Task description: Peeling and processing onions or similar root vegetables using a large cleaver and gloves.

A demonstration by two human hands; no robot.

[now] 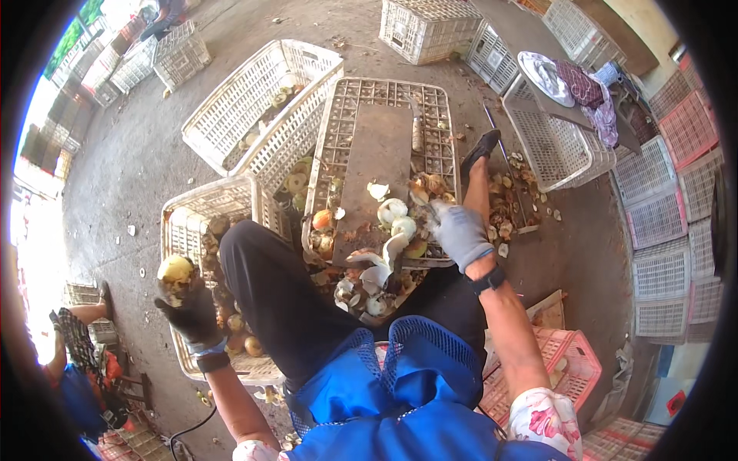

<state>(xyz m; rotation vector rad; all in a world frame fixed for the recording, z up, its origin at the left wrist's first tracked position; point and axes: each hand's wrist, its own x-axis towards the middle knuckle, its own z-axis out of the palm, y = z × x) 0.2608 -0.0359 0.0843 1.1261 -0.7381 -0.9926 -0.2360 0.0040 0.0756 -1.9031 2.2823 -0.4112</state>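
Through the head camera, I see my left hand, in a dark glove [194, 319], held out to the side with its fingers curled around a round yellow-brown onion [176, 270]. That onion is up near the left side of an off-white slatted plastic crate [271, 374], where more brown-skinned onions [253, 346] lie beside my left knee.

My right hand, in a pale grey glove [459, 233], reaches over the near right part of an off-white lattice crate [445, 106] standing before me. The fingers are bent and point toward loose onion skins; I can't make out whether they grip anything.

A flat brown board [377, 157] lies lengthwise across the lattice crate. Around its near end I see peeled white onions [392, 211], close to the right hand, and an orange-skinned onion [322, 220] by the left edge. A pink plastic crate [586, 361] stands beyond my right forearm.
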